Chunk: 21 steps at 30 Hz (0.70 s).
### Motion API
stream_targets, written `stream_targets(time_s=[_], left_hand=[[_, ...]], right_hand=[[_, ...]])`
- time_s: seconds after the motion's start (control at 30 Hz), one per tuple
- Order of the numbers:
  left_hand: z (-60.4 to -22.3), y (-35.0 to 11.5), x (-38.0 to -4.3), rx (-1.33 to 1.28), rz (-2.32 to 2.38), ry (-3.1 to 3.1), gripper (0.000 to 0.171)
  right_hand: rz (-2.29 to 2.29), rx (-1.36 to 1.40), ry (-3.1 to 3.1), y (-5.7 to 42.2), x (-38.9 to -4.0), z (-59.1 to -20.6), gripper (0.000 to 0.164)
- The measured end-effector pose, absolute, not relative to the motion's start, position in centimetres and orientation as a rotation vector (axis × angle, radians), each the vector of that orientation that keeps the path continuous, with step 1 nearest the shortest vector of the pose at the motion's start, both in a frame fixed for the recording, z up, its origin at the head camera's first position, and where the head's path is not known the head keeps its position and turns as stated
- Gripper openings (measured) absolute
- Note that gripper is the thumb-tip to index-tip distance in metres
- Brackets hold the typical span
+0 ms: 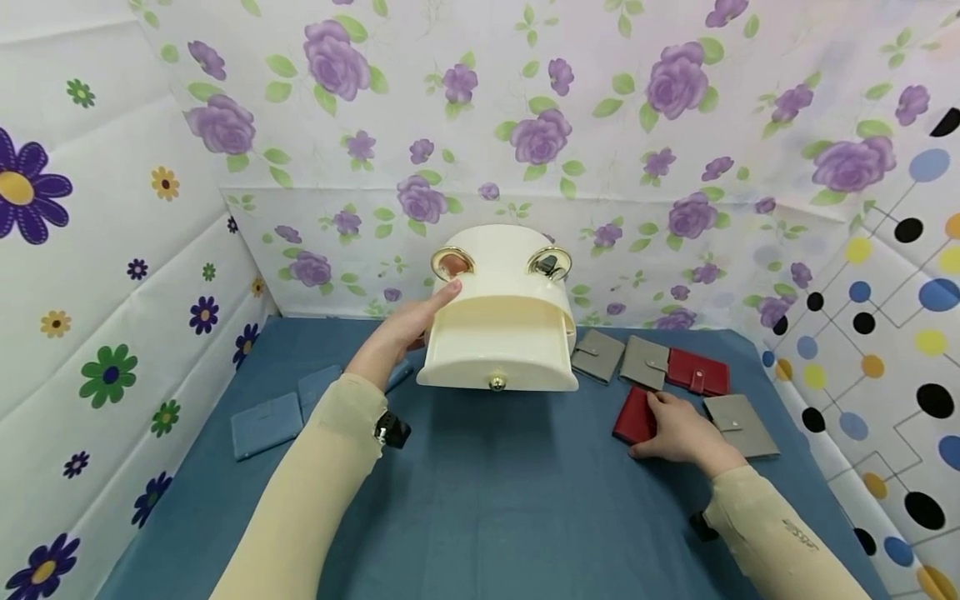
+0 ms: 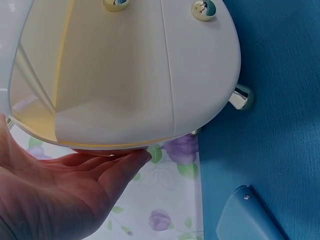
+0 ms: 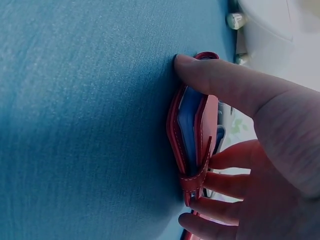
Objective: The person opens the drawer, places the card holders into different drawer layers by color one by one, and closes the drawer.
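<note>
A cream storage box [image 1: 498, 262] with two gold-rimmed round openings stands at the back middle of the table. Its drawer [image 1: 502, 367] with a small gold knob is pulled out toward me. My left hand [image 1: 408, 325] rests against the box's left side, thumb up near the left ring; in the left wrist view its fingers lie extended along the wall. On the right, my right hand [image 1: 682, 429] holds a red wallet [image 1: 636, 417] by its edges at the tabletop. The right wrist view shows the wallet's strap [image 3: 192, 181] and blue inside, thumb at one end and fingers toward the other.
Two grey wallets [image 1: 597, 356] [image 1: 645, 362] and another red wallet [image 1: 697, 371] lie right of the box; a third grey wallet [image 1: 741, 425] is beside my right hand. Blue wallets [image 1: 266, 425] lie on the left, partly behind my left arm. Patterned cloth walls [image 1: 480, 167] enclose the table.
</note>
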<state>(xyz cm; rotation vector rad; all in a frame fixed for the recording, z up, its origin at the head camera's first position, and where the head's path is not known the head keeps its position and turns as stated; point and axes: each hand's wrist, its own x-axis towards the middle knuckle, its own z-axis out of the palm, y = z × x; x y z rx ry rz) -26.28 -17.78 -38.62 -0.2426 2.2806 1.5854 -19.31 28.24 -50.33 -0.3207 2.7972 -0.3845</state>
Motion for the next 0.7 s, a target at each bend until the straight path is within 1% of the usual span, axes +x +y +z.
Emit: stream_targets(time_s=[0.17, 0.43, 0.57, 0.7], left_hand=[[-38.63, -17.90, -26.32, -0.235, 1.582, 2.281, 0.085], [-38.89, -17.92, -26.15, -0.242, 1.576, 2.292, 0.088], [-38.87, -17.85, -26.01, -0.238, 1.581, 2.270, 0.093], [-38.62, -17.86, -26.13, -0.239, 1.574, 2.293, 0.091]], right_hand=[[-0.373, -0.325, 2.798, 28.19, -19.47, -50.05, 0.112], [-0.386, -0.343, 2.764, 28.01, -19.53, -50.25, 0.117], [-0.374, -0.353, 2.748, 28.19, -19.19, -50.17, 0.116], [-0.396, -0.355, 2.783, 28.04, -19.28, -50.18, 0.114]])
